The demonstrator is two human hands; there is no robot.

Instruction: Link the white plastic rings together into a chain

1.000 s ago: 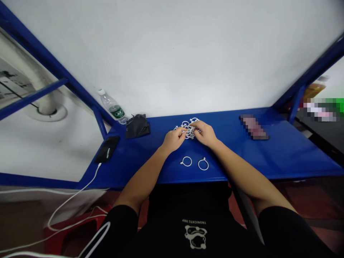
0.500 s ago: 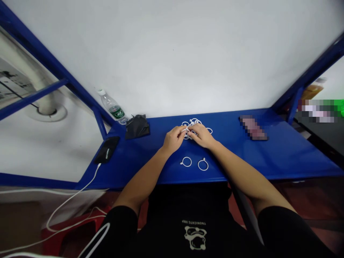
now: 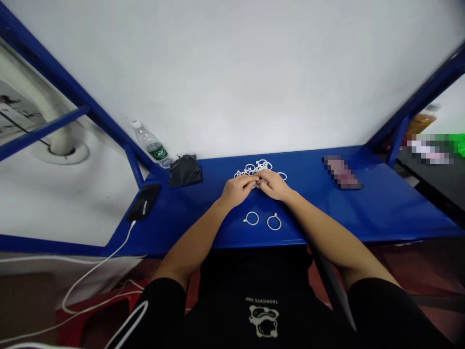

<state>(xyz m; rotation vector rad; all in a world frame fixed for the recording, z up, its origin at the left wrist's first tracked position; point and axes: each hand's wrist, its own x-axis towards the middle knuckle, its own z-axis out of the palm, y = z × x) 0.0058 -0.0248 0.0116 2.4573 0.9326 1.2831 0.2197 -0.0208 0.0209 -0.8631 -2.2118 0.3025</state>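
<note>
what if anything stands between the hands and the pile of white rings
Nothing visible: the left hand and right hand meet over the near part of the pile of white rings. The two loose rings lie nearer the person, not between.

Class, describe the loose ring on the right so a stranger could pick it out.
On the blue table, find the heap of white rings. Between it and the table's near edge lie the left-hand loose ring and the wanted right-hand loose ring. The wanted one's small knob points away from that edge; its neighbour's points left.
</note>
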